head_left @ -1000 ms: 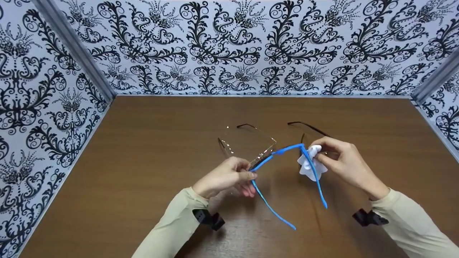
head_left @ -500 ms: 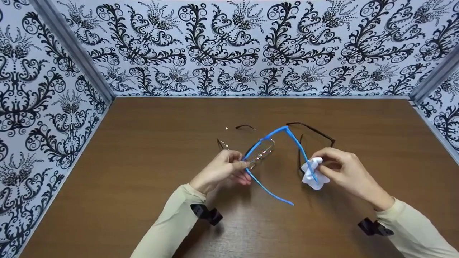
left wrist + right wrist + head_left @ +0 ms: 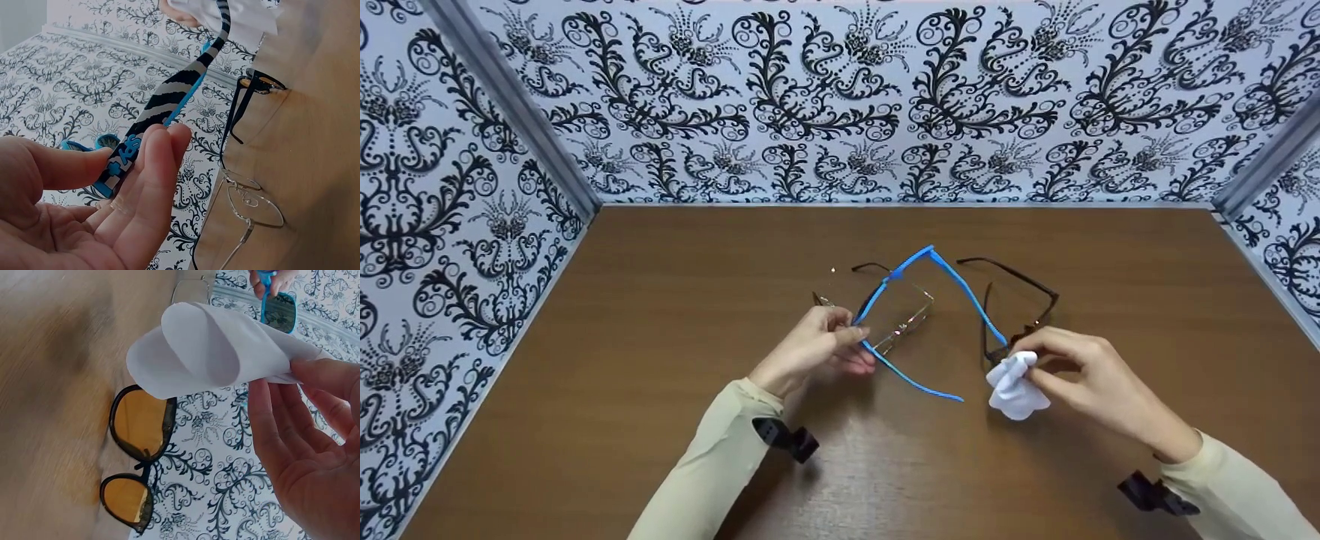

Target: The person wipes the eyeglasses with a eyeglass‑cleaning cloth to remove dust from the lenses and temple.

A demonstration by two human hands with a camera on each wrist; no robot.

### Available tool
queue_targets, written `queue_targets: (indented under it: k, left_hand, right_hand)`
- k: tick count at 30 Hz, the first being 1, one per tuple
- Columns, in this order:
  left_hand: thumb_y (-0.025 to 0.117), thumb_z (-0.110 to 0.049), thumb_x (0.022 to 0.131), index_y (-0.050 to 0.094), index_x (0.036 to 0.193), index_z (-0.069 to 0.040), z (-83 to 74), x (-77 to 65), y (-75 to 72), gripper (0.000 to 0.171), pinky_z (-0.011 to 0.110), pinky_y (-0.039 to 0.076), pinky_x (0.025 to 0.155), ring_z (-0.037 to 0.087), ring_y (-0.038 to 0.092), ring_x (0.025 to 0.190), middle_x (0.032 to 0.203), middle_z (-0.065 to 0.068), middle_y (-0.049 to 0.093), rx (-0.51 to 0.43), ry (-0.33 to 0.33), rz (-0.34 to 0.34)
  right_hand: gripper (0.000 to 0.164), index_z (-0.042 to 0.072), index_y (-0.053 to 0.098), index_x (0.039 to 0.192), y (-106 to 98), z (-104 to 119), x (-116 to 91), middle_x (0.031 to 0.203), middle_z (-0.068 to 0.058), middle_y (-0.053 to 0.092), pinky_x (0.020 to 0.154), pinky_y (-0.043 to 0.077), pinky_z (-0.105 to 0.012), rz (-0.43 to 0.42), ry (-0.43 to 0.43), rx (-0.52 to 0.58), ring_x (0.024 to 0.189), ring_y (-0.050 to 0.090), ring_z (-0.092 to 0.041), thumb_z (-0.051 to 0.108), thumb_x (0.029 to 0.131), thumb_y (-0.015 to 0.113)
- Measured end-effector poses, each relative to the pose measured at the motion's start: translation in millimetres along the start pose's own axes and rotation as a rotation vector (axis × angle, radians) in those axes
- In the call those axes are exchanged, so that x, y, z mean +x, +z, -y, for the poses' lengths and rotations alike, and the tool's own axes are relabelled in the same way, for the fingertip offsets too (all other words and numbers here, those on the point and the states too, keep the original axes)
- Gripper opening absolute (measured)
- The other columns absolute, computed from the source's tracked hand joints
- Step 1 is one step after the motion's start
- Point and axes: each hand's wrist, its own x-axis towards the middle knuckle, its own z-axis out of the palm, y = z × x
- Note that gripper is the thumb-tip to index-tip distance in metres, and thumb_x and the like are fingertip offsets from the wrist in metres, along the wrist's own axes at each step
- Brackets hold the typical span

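My left hand [image 3: 814,345] pinches blue-framed sunglasses [image 3: 896,274] near one hinge, holding them above the table with both temples unfolded. Up close in the left wrist view, that temple [image 3: 174,93] has dark and grey zebra stripes outside and raised blue lettering by the thumb. Between thumb and fingers of my right hand [image 3: 1084,371] is a white cloth [image 3: 1016,390], bunched at the top and hanging loose below. The tip of the far blue temple ends right at the cloth's upper edge in the head view. A dark lens [image 3: 279,313] shows beside the left fingers.
Thin metal-rimmed glasses [image 3: 904,330] stand on the brown table [image 3: 697,300] behind the blue pair. Black-framed glasses with orange lenses [image 3: 140,422] lie to the right, partly behind the right hand. Patterned panels [image 3: 840,97] enclose the back and sides.
The blue sunglasses have swung up and leftward with my left hand. My right hand has come nearer the front with the cloth, which has passed from the far hinge area to the temple tip.
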Motion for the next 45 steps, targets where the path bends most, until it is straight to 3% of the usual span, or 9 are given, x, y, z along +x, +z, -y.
queue_targets:
  k: [4, 8, 12, 19, 24, 27, 32, 37, 45]
  left_hand:
    - [0.053, 0.0, 0.095, 0.046, 0.083, -0.002, -0.7, -0.1, 0.3, 0.015, 0.04, 0.058, 0.067, 0.023, 0.069, 0.064, 0.083, 0.036, 0.063, 0.012, -0.002, 0.013]
    - [0.052, 0.0, 0.096, 0.048, 0.082, -0.001, -0.9, -0.8, 2.1, 0.014, 0.04, 0.058, 0.067, 0.022, 0.068, 0.063, 0.077, 0.03, 0.065, 0.027, 0.008, 0.038]
    - [0.053, -0.001, 0.096, 0.051, 0.086, 0.003, -0.1, -2.5, 3.8, 0.01, 0.04, 0.058, 0.067, 0.022, 0.068, 0.062, 0.074, 0.022, 0.067, 0.034, 0.007, 0.064]
    - [0.052, 0.0, 0.094, 0.052, 0.088, 0.004, -1.7, -8.1, 6.6, 0.007, 0.04, 0.058, 0.066, 0.021, 0.068, 0.062, 0.076, 0.028, 0.065, 0.069, 0.006, 0.133]
    - [0.052, 0.001, 0.094, 0.054, 0.091, 0.003, -2.8, -12.1, 11.3, 0.005, 0.038, 0.058, 0.065, 0.019, 0.067, 0.061, 0.074, 0.023, 0.066, 0.102, -0.019, 0.186]
    - [0.054, 0.0, 0.094, 0.055, 0.089, 0.004, -2.4, -12.7, 14.3, 0.006, 0.039, 0.058, 0.065, 0.019, 0.067, 0.061, 0.072, 0.018, 0.066, 0.117, -0.029, 0.197]
    - [0.055, 0.0, 0.093, 0.052, 0.084, 0.003, -1.2, -12.3, 17.9, 0.01, 0.04, 0.058, 0.065, 0.021, 0.067, 0.059, 0.072, 0.023, 0.066, 0.13, -0.038, 0.206]
    - [0.055, 0.001, 0.093, 0.052, 0.084, 0.003, -0.8, -11.6, 21.3, 0.01, 0.037, 0.058, 0.062, 0.019, 0.067, 0.058, 0.071, 0.023, 0.066, 0.143, -0.059, 0.237]
    - [0.055, 0.0, 0.093, 0.053, 0.085, 0.002, 3.8, -10.0, 21.6, 0.009, 0.035, 0.058, 0.062, 0.018, 0.067, 0.058, 0.069, 0.017, 0.067, 0.129, -0.074, 0.257]
  right_hand:
    - [0.041, 0.009, 0.067, 0.102, 2.3, 4.8, 2.6, 0.094, -0.002, 0.065, 0.071, 0.054, -0.019, 0.017, -0.018, 0.036, 0.082, 0.063, -0.012, -0.022, 0.075, 0.066]
    - [0.042, 0.009, 0.067, 0.102, 4.4, 4.9, 7.0, 0.094, -0.002, 0.065, 0.072, 0.053, -0.018, 0.005, -0.035, 0.041, 0.083, 0.062, -0.012, -0.023, 0.075, 0.064]
    - [0.042, 0.009, 0.067, 0.099, 5.3, -1.3, 10.3, 0.091, 0.0, 0.065, 0.07, 0.05, -0.016, -0.021, -0.069, -0.039, 0.078, 0.06, -0.011, -0.023, 0.072, 0.066]
    - [0.039, 0.007, 0.067, 0.098, 4.0, -8.0, 12.4, 0.09, 0.002, 0.064, 0.065, 0.048, -0.013, -0.056, -0.095, -0.151, 0.073, 0.058, -0.009, -0.022, 0.07, 0.069]
    - [0.039, 0.004, 0.066, 0.097, 4.6, -10.4, 18.9, 0.089, 0.001, 0.064, 0.064, 0.048, -0.012, -0.074, -0.128, -0.209, 0.072, 0.058, -0.009, -0.023, 0.069, 0.069]
    - [0.039, 0.003, 0.066, 0.097, 5.4, -11.0, 24.2, 0.089, 0.0, 0.063, 0.064, 0.049, -0.013, -0.08, -0.153, -0.229, 0.073, 0.058, -0.01, -0.024, 0.068, 0.069]
    - [0.036, 0.003, 0.066, 0.096, 8.0, -13.6, 36.1, 0.09, -0.002, 0.063, 0.063, 0.048, -0.013, -0.086, -0.186, -0.271, 0.073, 0.057, -0.01, -0.023, 0.07, 0.069]
    - [0.035, 0.005, 0.067, 0.095, 12.7, -16.1, 43.7, 0.091, -0.002, 0.064, 0.063, 0.043, -0.014, -0.137, -0.221, -0.294, 0.074, 0.055, -0.011, -0.022, 0.072, 0.065]
    - [0.035, 0.004, 0.068, 0.095, 19.0, -17.6, 44.1, 0.092, -0.007, 0.065, 0.072, 0.043, -0.01, -0.225, -0.253, -0.291, 0.078, 0.059, -0.017, -0.021, 0.07, 0.064]
